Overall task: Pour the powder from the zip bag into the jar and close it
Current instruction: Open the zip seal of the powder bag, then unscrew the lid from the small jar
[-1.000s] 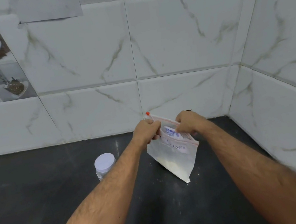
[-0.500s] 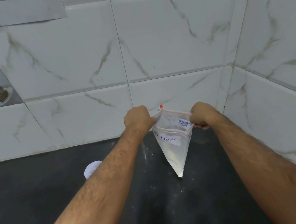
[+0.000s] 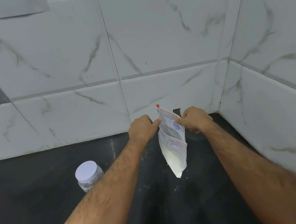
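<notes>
Both our hands pinch the zip bag near its top: left hand closed on the left edge, right hand closed on the right edge, fingers curled in. We hold it like this, we judge, to pull the two sides of the mouth apart so the seal opens before any pour. Whether the seal is fully open we cannot tell.

Bag hangs in the air above the dark counter, tilted a little, bottom corner pointing down and apart from the surface. Clear plastic, reddish zip strip along the top with a small orange tab at the upper corner, blue print near the top, faint handwritten label mid-way. White powder sits settled in the lower part, which is why we keep the mouth upward: nothing spills.

Jar stands on the counter to the left of the bag, well apart from it, partly behind our left forearm. Clear body, white lid still on, so it must come off before pouring. A few pale specks lie on the counter below the bag. White marbled wall tiles behind and to the right.
</notes>
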Demonstrator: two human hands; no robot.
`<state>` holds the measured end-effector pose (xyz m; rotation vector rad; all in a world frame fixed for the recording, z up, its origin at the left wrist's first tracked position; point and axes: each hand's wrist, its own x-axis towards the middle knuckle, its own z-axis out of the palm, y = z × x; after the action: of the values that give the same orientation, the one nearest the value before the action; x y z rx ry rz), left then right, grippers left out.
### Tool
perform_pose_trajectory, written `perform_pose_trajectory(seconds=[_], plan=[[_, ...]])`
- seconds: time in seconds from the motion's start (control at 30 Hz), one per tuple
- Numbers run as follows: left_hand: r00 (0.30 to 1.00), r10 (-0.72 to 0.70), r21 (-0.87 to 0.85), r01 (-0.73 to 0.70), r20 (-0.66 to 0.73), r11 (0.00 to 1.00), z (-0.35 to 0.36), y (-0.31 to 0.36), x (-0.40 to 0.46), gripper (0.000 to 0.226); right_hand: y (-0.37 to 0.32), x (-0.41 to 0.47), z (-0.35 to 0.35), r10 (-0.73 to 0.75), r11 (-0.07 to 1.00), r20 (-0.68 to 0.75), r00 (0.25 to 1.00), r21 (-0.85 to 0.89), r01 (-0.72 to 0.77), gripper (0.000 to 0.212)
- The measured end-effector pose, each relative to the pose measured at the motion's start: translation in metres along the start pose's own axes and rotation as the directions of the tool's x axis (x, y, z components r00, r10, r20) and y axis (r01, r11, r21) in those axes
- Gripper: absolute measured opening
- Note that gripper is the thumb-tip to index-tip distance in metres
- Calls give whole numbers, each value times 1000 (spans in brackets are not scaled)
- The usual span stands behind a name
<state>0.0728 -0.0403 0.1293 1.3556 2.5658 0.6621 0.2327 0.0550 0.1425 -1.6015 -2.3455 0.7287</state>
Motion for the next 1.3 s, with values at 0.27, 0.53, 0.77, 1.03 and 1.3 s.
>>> perform_pose_trajectory(seconds=[0.27,0.53,0.77,1.03,1.3], plan=[[999,-12,-160,4,-49,987,-2,-12,-4,46,-16,-5,8,-78,995,-98,992,60,85,46],[996,-48,-189,35,-69,981,-23,-77,-13,34,-57,-28,14,-194,950,-514,835,113,290,38],[988,-83,-233,52,-127,971,-51,-165,-39,23,-119,-51,82,-282,847,-294,913,370,381,21],[979,-204,-370,188,-5,910,-53,-273,-75,58,-139,-77,213,-260,886,245,934,445,130,45],[960,-136,-509,247,246,825,-31,-315,-83,101,-156,-91,274,-282,867,403,871,496,52,70]])
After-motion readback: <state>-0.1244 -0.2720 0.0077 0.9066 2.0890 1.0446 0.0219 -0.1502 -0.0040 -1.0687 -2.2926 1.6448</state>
